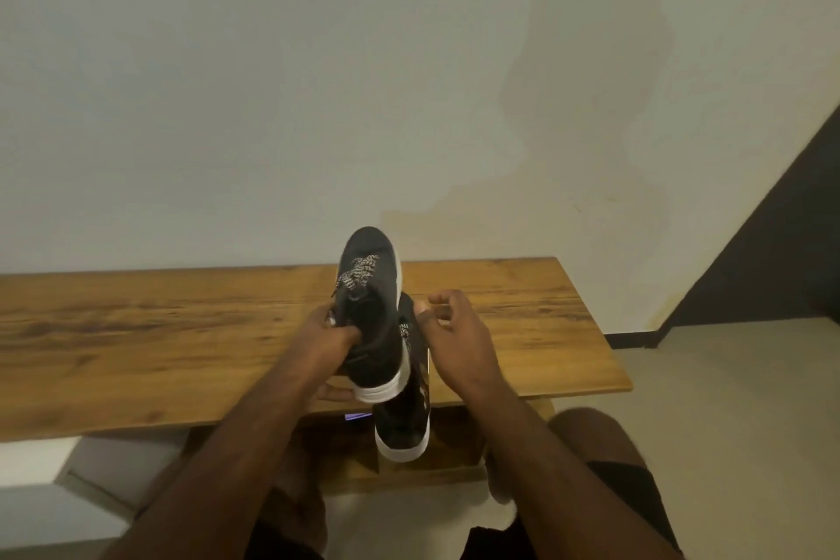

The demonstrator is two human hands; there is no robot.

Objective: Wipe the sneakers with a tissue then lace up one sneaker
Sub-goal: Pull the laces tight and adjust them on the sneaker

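Raised sneaker (pixel 370 314): held above the wooden bench (pixel 136 332), toe pointing away, so the lace (pixel 359 275) faces the person.
Left hand (pixel 325 332): fingers clamped on this sneaker's side, probably to steady it for lacing.
Right hand (pixel 450 332): just beside the sneaker, fingers loosely curled, holding nothing.
Second sneaker (pixel 402 427): lower, at the bench's near edge, partly hidden.
Tissue: not visible.

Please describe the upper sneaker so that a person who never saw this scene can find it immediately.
Look at the long wooden bench against the pale wall. Near its middle, the left hand holds a black sneaker with a white sole. Unlike the second sneaker lower down, it is raised, toe pointing up, and shows patterned laces.
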